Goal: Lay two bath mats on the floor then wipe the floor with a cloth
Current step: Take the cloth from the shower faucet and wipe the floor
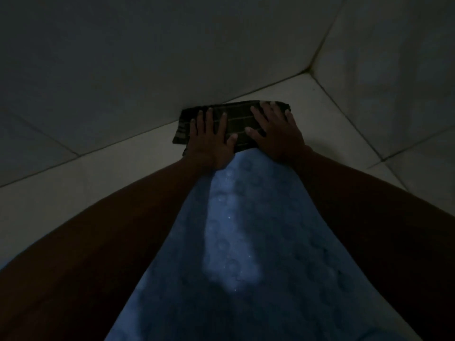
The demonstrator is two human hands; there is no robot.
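Cloth (236, 121) lies under left hand (211, 141) and right hand (277, 134), both pressed flat.

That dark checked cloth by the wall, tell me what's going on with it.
A person leans over a blue bath mat with raised round bumps lying on the pale tiled floor. Both hands press flat on a folded dark checked cloth at the foot of the wall: the left hand on its left half, the right hand on its right. Only one mat shows here.
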